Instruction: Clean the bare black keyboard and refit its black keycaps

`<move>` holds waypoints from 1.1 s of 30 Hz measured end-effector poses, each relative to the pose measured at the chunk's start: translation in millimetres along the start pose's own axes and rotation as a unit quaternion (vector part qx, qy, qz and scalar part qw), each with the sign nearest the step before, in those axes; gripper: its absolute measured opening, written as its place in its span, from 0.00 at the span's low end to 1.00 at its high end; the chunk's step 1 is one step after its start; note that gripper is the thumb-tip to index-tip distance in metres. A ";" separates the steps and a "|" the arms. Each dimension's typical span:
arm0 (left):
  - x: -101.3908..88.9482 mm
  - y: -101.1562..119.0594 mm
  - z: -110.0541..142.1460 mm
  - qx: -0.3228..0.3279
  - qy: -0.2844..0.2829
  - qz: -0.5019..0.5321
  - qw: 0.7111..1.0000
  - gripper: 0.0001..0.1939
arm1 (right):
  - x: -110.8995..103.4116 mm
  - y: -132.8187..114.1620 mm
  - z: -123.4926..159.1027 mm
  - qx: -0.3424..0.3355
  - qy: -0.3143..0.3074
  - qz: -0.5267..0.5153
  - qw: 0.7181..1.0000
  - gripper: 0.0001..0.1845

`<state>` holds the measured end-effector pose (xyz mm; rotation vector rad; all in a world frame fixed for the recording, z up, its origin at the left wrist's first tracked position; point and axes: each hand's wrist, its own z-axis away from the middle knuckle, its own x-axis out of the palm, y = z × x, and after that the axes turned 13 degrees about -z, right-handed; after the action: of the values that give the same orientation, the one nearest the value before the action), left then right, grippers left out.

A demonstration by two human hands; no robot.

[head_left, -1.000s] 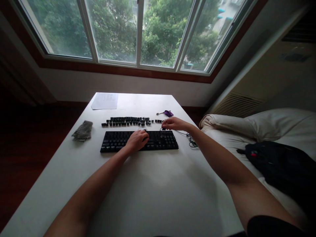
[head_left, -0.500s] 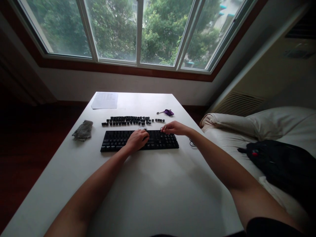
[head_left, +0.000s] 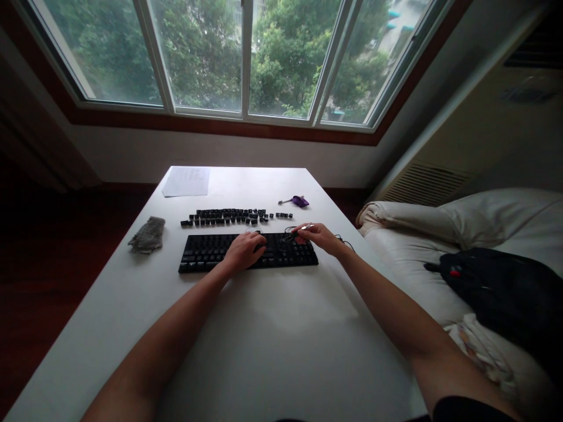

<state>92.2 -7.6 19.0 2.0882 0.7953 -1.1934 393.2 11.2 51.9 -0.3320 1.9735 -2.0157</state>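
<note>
A black keyboard (head_left: 211, 252) lies across the white table. My left hand (head_left: 244, 249) rests on its middle, fingers curled over the far edge and gripping it; the fingertips are partly hidden. Over the keyboard's right part, my right hand (head_left: 319, 235) is closed in a pinch on a slim, shiny metal tool (head_left: 307, 227). Thin dark lines show at the fingertips, too small to make out. Behind the keyboard, loose black keycaps (head_left: 229, 214) lie in rows.
A grey cloth (head_left: 147, 235) lies at the left and a paper sheet (head_left: 187, 181) at the far left corner. A purple-handled brush (head_left: 299, 201) lies at the back right. A dark cable (head_left: 347, 242) curls by the right edge. A black bag (head_left: 497, 284) sits on the pale sofa (head_left: 409, 234).
My right hand has turned and shifted slightly right and nearer to me, so the shiny tool now shows. My left hand has stayed in place on the keyboard.
</note>
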 end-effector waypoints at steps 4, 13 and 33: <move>-3.0 2.7 0.1 -0.013 0.003 0.031 0.999 0.12 | 30.6 -7.2 -2.7 -0.026 -0.016 -0.016 0.999 0.27; -1.7 -6.2 -0.3 -0.044 0.029 0.137 0.989 0.08 | 69.0 0.2 -12.8 -0.064 0.037 -0.023 0.997 0.25; -0.3 -2.3 -0.5 -0.038 0.007 0.068 0.997 0.09 | 91.8 15.5 -20.1 -0.069 0.103 -0.087 0.989 0.21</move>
<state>90.7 -5.8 19.0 2.0556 0.6811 -1.0613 301.4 -4.2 31.7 -0.3485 2.2890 -2.0976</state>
